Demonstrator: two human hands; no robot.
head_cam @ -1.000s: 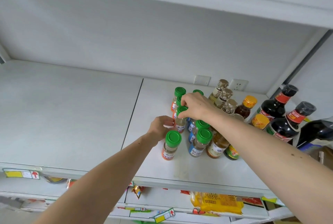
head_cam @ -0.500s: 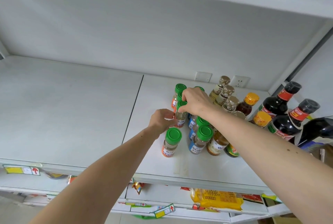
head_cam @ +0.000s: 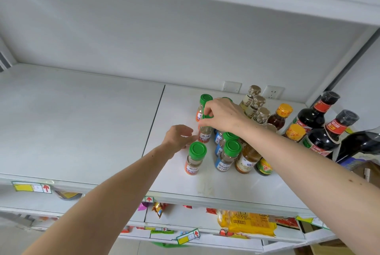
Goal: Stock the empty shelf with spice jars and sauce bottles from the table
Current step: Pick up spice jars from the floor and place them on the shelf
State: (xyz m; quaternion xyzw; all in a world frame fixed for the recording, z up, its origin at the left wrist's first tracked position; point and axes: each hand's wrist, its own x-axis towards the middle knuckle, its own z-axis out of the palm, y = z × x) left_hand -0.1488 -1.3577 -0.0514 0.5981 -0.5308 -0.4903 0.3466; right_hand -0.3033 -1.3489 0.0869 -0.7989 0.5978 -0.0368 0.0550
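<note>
Head view showed stocking part done: green-capped glass spice jars and dark sauce bottles crowded the white shelf's right end; its left lay bare. Right hand pinched one orange-labelled jar's cap; left hand's fingers touched its base, loosely curled.

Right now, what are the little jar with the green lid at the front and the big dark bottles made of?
The front spice jar looks like clear glass or hard plastic: you can see brownish powder through it. Its green lid looks like matte plastic with a ribbed edge. The dark sauce bottles look glossy, glass or plastic, with shiny highlights; which one I can't tell.
</note>
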